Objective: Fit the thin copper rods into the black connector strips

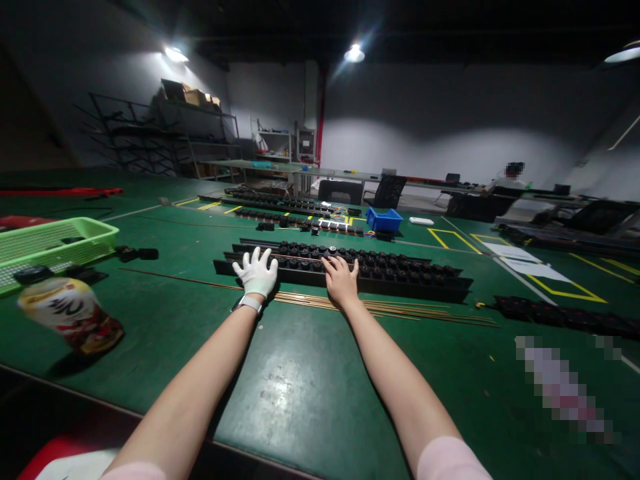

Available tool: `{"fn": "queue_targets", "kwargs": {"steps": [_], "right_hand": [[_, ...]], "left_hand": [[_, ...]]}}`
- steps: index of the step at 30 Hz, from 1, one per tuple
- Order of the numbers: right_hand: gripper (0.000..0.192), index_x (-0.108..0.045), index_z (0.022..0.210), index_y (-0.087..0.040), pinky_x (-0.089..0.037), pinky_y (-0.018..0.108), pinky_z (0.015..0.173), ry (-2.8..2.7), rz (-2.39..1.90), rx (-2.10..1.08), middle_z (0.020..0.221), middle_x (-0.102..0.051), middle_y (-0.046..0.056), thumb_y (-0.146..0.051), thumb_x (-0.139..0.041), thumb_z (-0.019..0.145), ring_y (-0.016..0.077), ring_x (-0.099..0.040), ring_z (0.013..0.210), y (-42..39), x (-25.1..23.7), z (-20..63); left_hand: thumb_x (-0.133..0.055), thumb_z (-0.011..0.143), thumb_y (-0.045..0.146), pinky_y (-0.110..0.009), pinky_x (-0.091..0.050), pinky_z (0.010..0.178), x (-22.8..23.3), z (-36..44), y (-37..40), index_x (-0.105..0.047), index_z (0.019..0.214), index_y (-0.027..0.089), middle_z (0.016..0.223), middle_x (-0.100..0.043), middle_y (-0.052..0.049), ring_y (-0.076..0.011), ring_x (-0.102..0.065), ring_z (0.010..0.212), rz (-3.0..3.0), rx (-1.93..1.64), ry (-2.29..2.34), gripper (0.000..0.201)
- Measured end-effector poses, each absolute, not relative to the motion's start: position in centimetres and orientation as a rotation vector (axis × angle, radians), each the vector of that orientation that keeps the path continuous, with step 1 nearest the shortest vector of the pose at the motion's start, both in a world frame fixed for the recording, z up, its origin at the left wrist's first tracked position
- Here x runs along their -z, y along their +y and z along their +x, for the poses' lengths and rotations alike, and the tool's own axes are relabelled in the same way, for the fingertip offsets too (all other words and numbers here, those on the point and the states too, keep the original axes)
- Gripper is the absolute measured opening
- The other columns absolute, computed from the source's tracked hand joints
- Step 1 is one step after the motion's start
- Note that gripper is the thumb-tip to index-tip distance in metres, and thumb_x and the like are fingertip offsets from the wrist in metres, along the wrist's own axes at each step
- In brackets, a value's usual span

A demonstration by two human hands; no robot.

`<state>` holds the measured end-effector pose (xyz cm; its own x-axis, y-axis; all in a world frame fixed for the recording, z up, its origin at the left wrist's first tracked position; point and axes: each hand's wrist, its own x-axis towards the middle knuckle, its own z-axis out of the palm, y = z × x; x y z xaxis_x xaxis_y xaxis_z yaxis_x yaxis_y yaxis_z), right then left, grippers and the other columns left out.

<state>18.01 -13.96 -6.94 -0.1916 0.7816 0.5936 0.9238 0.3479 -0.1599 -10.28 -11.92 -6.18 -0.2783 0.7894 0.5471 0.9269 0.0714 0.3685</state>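
Hands point(300, 273) on black strip point(345, 267) — no legible writing

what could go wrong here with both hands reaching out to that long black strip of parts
The thin brass rods lie loose right under both wrists, so a forearm sliding back might roll or scatter them. The right hand is bare while the left hand wears a glove, so it may be the likelier one to get nicked on the black strip. The bottle near the table edge could be knocked off by the left elbow.
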Motion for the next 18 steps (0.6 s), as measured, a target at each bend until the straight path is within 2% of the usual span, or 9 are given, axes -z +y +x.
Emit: {"fn": "queue_targets", "kwargs": {"steps": [10,18], "right_hand": [[0.052,-0.057,0.160,-0.040,-0.002,0.074,0.131,-2.011,-1.472,0.324,0.160,-0.060,0.006,-0.028,-0.046,0.111,0.0307,-0.042,0.153,-13.8,7.3,18.0],[0.052,-0.056,0.161,-0.041,-0.004,0.073,0.131,-2.017,-1.493,0.327,0.161,-0.059,0.006,-0.028,-0.047,0.111,0.0311,-0.041,0.154,-13.8,7.2,17.9]], "left_hand": [[-0.039,0.106,0.056,-0.078,-0.012,0.129,6.2,-10.2,-12.0,-0.062,0.157,0.034,0.176,-0.043,-0.006,-0.0434,-0.031,0.161,-1.747,0.976,-2.124,0.060],[-0.044,0.105,0.049,-0.074,-0.012,0.132,5.5,-9.8,-13.0,-0.047,0.168,0.031,0.177,-0.043,-0.007,-0.0403,-0.032,0.161,-1.732,0.989,-2.105,0.066]]}}
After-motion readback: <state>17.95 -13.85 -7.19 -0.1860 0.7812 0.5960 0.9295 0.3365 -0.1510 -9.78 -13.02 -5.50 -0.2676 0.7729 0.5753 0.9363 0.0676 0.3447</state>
